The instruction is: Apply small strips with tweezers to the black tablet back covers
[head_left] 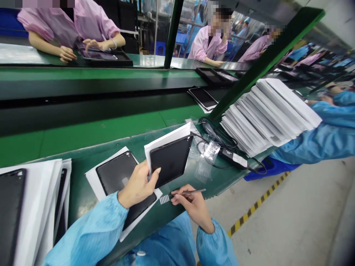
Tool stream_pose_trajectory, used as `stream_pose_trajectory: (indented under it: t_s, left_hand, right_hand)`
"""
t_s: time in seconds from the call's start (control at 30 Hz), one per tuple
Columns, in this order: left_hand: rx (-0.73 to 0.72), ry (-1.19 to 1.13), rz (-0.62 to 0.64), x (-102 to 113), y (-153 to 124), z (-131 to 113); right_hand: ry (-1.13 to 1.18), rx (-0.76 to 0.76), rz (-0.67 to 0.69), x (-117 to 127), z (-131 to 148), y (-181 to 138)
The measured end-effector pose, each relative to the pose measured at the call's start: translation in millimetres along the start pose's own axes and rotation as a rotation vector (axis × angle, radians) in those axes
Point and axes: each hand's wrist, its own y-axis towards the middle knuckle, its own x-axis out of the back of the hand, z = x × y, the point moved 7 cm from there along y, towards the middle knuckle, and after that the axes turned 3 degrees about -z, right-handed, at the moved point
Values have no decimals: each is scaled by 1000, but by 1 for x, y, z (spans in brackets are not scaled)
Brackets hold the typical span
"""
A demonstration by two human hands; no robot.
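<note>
My left hand (140,184) grips a black tablet back cover (170,160) with a white sheet (169,139) behind it, tilted up off the bench. My right hand (192,203) is closed around slim metal tweezers (197,191). By the tweezers' left end is a small strip of white labels (164,199); whether the tips pinch it I cannot tell. Under my left hand, another black tablet cover (116,170) lies on white paper (93,181), partly hidden by my wrist.
Covers interleaved with white sheets (41,207) stand at the left. On the right are a tall stack of white sleeves (269,114), a cabled black device (231,157) and clear label sheets (209,151). A green post (266,62) rises beyond. Co-workers in pink (66,26) sit opposite.
</note>
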Motion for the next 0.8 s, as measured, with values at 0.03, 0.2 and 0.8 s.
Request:
stream_pose_trajectory:
  t_s: [0.03,0.2,0.8]
  left_hand:
    - [-1,-1,-3,0,0,0]
    - [-4,-2,-4,1,1,-1]
    - [-53,10,-38,1,0,-6]
  right_hand:
    - [-4,-2,5,0,0,0]
    - [-15,6,4,-1,7,0]
    - [152,54,-159,12,1,-10]
